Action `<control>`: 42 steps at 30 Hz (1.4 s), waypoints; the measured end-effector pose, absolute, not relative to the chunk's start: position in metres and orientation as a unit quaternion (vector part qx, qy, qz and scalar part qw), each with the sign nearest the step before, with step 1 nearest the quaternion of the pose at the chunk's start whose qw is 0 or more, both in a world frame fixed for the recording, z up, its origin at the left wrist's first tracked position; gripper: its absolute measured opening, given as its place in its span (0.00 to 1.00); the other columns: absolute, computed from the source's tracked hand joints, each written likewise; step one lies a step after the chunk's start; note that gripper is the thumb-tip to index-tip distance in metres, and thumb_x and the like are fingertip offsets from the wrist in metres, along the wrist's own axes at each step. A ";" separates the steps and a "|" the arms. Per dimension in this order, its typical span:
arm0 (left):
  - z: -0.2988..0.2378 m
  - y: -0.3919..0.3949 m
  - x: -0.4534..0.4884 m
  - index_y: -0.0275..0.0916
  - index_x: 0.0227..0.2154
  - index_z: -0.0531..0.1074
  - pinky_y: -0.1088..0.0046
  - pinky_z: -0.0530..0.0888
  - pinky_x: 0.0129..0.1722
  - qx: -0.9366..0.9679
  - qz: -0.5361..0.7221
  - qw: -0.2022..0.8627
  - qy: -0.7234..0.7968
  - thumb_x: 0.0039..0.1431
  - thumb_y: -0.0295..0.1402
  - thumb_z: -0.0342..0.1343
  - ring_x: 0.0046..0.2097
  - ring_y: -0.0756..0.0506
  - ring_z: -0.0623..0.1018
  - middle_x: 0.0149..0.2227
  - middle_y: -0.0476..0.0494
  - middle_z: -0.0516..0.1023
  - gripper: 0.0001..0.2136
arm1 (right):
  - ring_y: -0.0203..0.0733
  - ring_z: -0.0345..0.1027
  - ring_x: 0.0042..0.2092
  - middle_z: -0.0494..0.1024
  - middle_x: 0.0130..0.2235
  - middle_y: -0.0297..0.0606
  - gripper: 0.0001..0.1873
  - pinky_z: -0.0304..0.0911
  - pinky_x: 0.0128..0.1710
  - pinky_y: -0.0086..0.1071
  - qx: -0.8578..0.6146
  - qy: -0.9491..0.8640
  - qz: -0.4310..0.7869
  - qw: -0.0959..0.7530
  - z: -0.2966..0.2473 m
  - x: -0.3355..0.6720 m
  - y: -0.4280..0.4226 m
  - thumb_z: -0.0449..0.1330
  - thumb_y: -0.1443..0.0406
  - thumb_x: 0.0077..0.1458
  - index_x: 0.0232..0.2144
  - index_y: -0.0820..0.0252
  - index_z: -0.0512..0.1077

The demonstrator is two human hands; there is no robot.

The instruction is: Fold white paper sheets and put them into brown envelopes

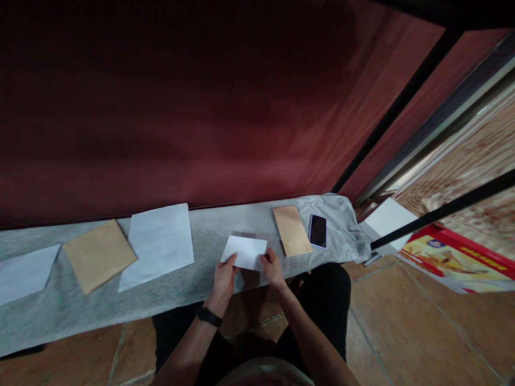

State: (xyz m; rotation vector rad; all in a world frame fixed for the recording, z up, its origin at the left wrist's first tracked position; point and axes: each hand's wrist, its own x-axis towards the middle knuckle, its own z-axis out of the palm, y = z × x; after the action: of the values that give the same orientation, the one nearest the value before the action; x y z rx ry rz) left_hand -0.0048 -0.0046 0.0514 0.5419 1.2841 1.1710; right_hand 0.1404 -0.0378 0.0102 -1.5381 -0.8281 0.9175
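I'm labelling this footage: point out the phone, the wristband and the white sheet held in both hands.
Phone (318, 231), head view: middle of its dark screen.
Wristband (208, 316), head view: middle of its band.
Held sheet (247, 252), head view: middle of its white face.

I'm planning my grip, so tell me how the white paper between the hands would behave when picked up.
The white paper is probably light: its edges look thin. It looks nearly flat between the left hand and right hand, so probably fairly stiff. Being flat, it should not roll.
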 end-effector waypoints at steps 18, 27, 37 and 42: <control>0.020 -0.014 -0.016 0.36 0.61 0.67 0.55 0.64 0.64 0.817 0.211 0.087 0.529 0.67 0.31 0.43 0.67 0.39 0.64 0.64 0.34 0.68 0.21 | 0.52 0.52 0.68 0.62 0.67 0.48 0.27 0.50 0.65 0.47 -0.670 -0.711 0.020 0.215 0.004 0.132 -0.054 0.50 0.66 0.66 0.65 0.64 0.61; 0.005 -0.011 -0.016 0.30 0.66 0.58 0.53 0.54 0.69 0.831 0.153 0.096 0.526 0.68 0.38 0.43 0.71 0.38 0.54 0.70 0.30 0.57 0.28 | 0.52 0.50 0.70 0.59 0.69 0.47 0.27 0.45 0.68 0.49 -0.699 -0.686 0.029 0.201 -0.006 0.127 -0.058 0.47 0.64 0.69 0.68 0.62 0.58; 0.011 -0.008 -0.017 0.30 0.65 0.61 0.50 0.56 0.67 0.816 0.146 0.083 0.553 0.67 0.37 0.43 0.69 0.34 0.60 0.68 0.28 0.61 0.26 | 0.53 0.49 0.70 0.59 0.68 0.49 0.28 0.42 0.68 0.52 -0.709 -0.673 0.018 0.212 -0.003 0.138 -0.041 0.47 0.61 0.70 0.68 0.64 0.57; 0.016 0.013 -0.002 0.32 0.64 0.63 0.52 0.54 0.68 0.836 0.155 0.101 0.518 0.67 0.34 0.43 0.69 0.36 0.59 0.68 0.32 0.62 0.24 | 0.52 0.50 0.69 0.58 0.69 0.48 0.28 0.41 0.68 0.52 -0.703 -0.683 0.022 0.199 -0.008 0.146 -0.041 0.48 0.60 0.70 0.68 0.63 0.55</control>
State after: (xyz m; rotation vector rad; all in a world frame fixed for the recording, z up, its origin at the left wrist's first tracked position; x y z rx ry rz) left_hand -0.0024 0.0126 0.0160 2.4683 1.5289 0.4566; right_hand 0.1460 -0.0407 -0.0080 -1.9647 -1.9089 0.0606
